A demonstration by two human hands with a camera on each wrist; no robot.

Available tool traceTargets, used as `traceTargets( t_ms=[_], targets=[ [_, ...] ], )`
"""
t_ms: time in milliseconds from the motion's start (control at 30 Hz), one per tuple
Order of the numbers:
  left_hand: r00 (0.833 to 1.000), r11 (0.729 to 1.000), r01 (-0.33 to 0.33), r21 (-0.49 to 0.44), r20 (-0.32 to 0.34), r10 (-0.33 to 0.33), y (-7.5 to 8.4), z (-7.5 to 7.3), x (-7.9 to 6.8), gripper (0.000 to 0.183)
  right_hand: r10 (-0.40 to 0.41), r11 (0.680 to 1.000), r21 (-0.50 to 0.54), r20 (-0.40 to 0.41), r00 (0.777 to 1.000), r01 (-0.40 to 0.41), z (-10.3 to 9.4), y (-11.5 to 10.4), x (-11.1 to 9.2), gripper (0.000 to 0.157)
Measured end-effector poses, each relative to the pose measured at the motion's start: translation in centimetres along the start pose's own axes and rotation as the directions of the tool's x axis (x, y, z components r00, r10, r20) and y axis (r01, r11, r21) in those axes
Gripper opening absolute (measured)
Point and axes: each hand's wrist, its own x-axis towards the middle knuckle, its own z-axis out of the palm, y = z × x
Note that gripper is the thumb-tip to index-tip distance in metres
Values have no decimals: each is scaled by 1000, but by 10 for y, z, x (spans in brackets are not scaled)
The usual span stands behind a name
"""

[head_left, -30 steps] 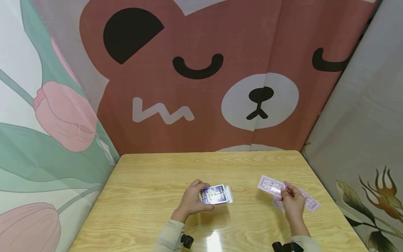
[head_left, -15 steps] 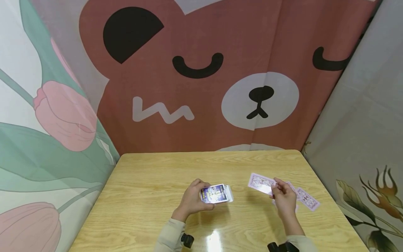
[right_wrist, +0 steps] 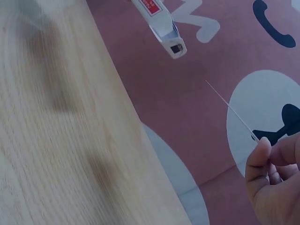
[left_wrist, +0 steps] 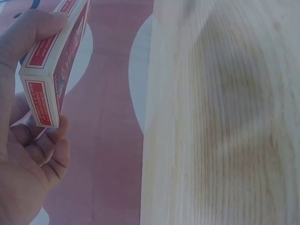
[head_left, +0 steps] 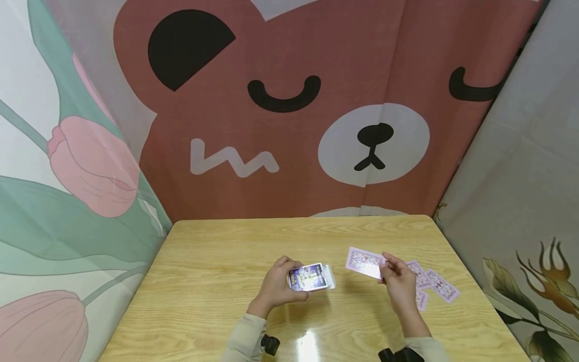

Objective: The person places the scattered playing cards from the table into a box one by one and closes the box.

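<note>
My left hand (head_left: 273,285) grips a playing card box (head_left: 308,278) by its edges above the table. The box's printed purple-blue face shows in the head view, and its end flap stands out to the right. In the left wrist view the same box (left_wrist: 56,65) shows red-and-white sides, with thumb and fingers round it. Between thumb and fingers, my right hand (head_left: 401,286) pinches a pink patterned playing card (head_left: 364,262). The right wrist view catches this card (right_wrist: 229,108) edge-on as a thin line. Partly overlapping pink cards (head_left: 442,285) lie on the table, right of that hand.
The wood-grain table (head_left: 217,256) has its far edge against a curtain (head_left: 298,181) with a bear print. Floral curtains hang at the left (head_left: 90,241) and right (head_left: 520,201) sides. A light reflection shines near the table's front.
My right hand has moved left with the pinched card, away from the cards on the table and closer to the box. The left hand and box stay nearly still.
</note>
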Motion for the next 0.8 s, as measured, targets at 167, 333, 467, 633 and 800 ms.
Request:
traceTargets(
  t_ms=[167,333,467,633,800],
  targets=[
    [1000,1000,-9,-1,-3,9,0,1,1,60,12,1000,15,38,999,-13,3,-2,-2,34],
    [1000,1000,-16,4,-8,16,0,1,1,60,31,998,52,87,996,-35,8,-4,-5,34],
    [1000,1000,-14,2,-10,14,0,1,1,59,39,997,57,135,990,-47,10,-5,-8,34],
    [1000,1000,-5,-2,-7,5,1,1,1,59,24,998,49,175,984,-33,15,-4,-11,32],
    [1000,1000,-6,-9,-11,6,1,1,2,59,29,996,73,191,981,-43,22,-2,-14,33]
  ],
)
